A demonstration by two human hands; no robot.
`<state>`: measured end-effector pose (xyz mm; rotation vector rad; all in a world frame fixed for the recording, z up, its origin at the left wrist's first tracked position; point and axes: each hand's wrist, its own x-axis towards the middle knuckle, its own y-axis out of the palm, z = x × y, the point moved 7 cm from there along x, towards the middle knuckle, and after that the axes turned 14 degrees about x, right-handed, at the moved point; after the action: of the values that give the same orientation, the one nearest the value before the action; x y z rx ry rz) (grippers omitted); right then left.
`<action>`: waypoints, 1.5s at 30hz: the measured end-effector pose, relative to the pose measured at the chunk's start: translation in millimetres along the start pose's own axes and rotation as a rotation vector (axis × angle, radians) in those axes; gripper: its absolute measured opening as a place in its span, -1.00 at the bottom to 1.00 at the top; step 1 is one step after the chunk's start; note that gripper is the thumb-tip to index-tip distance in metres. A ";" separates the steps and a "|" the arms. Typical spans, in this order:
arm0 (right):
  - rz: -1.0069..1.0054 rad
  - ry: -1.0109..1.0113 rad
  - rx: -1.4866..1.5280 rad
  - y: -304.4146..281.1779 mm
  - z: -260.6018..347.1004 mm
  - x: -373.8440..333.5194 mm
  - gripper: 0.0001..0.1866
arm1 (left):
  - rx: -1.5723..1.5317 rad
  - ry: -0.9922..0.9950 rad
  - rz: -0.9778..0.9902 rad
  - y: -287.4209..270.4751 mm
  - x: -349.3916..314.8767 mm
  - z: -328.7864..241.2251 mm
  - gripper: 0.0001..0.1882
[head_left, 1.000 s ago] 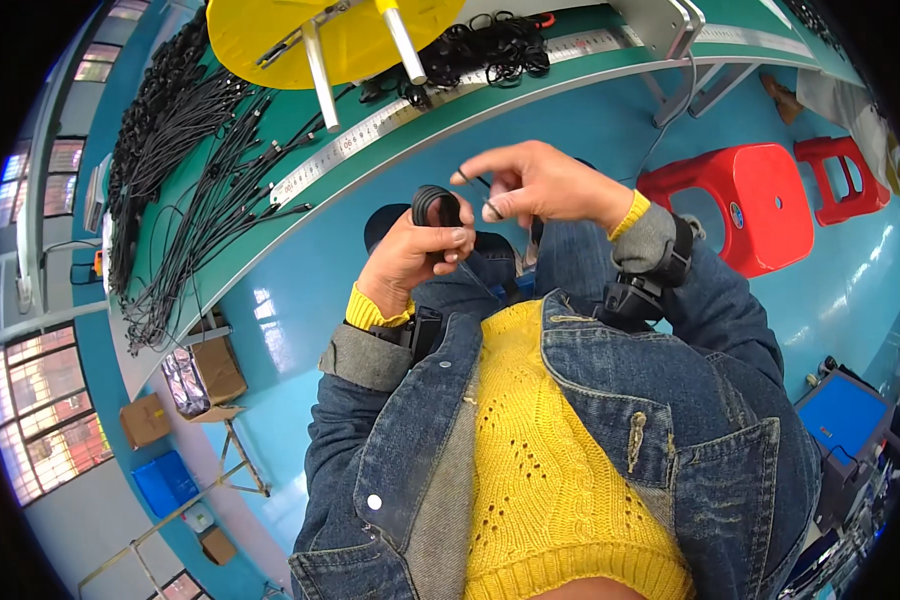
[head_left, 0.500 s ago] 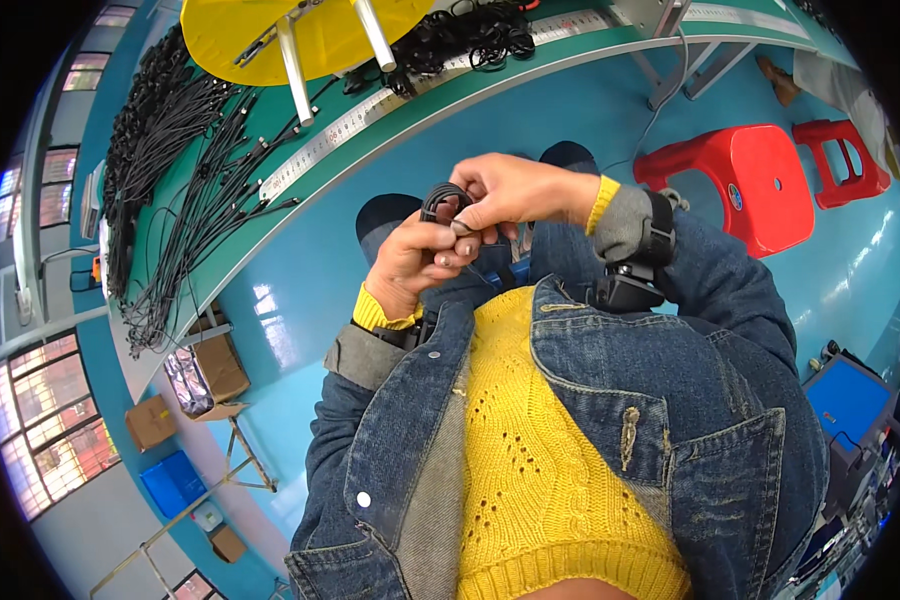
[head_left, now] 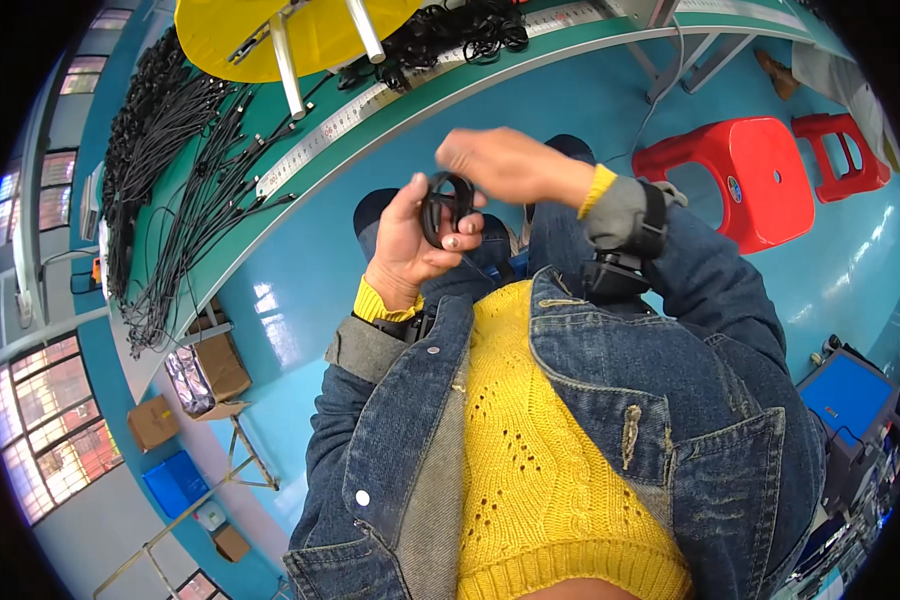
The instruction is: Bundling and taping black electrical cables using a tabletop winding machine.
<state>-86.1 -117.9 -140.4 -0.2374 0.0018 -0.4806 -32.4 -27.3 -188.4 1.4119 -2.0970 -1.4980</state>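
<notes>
A small bundle of black cable (head_left: 431, 212), wound into a ring, sits in my left hand (head_left: 402, 240). The thumb presses on its near side and the fingertips wrap around the right side. Just above and to the right of the coil is my right hand (head_left: 505, 165), back upward, fingers bent to the left. Motion blurs those fingers and their tips are hidden, so anything between them cannot be made out. Both hands are over my lap, in front of the workbench edge.
On the green workbench (head_left: 202, 262) lie many straight black cables (head_left: 185, 215), a long ruler strip (head_left: 335, 125), a heap of coiled black cables (head_left: 440, 45) and a yellow disc with metal posts (head_left: 240, 40). Red stools (head_left: 770, 185) stand at the right; cardboard boxes (head_left: 220, 365) are at the left.
My right hand has come off the coil and lifted up and slightly left. My left hand has opened its grip somewhat, so more of the coil shows, still held.
</notes>
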 end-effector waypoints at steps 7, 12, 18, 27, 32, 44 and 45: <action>0.198 0.022 -0.211 35.6 -3.1 12.2 -0.40 | 0.379 0.011 -0.055 -10.6 -8.0 8.3 -0.41; 0.064 0.094 -0.084 23.4 -17.8 10.2 -0.42 | 0.244 0.040 -0.242 3.7 2.3 2.2 -0.34; -0.035 0.037 -0.174 17.0 -27.7 10.7 -0.41 | 0.345 0.062 -0.418 -20.6 1.1 4.4 -0.31; -0.073 -0.071 -0.144 21.5 -21.0 5.5 -0.36 | 0.137 -0.049 -0.106 -14.2 1.4 8.8 -0.40; -0.092 -0.139 -0.161 22.0 -18.7 3.4 -0.35 | 0.116 -0.059 -0.131 -13.6 2.7 10.5 -0.48; 0.030 -0.171 -0.056 19.1 -23.3 1.9 -0.41 | 0.141 -0.033 -0.086 -9.9 -7.3 10.5 -0.56; 0.031 -0.170 -0.057 16.0 -19.2 0.6 -0.41 | 0.130 -0.057 -0.060 -10.1 -7.4 11.9 -0.57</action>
<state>-79.4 -108.8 -162.7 -0.3331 -0.1469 -0.4286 -30.2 -14.4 -199.7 1.5069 -2.2413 -1.4642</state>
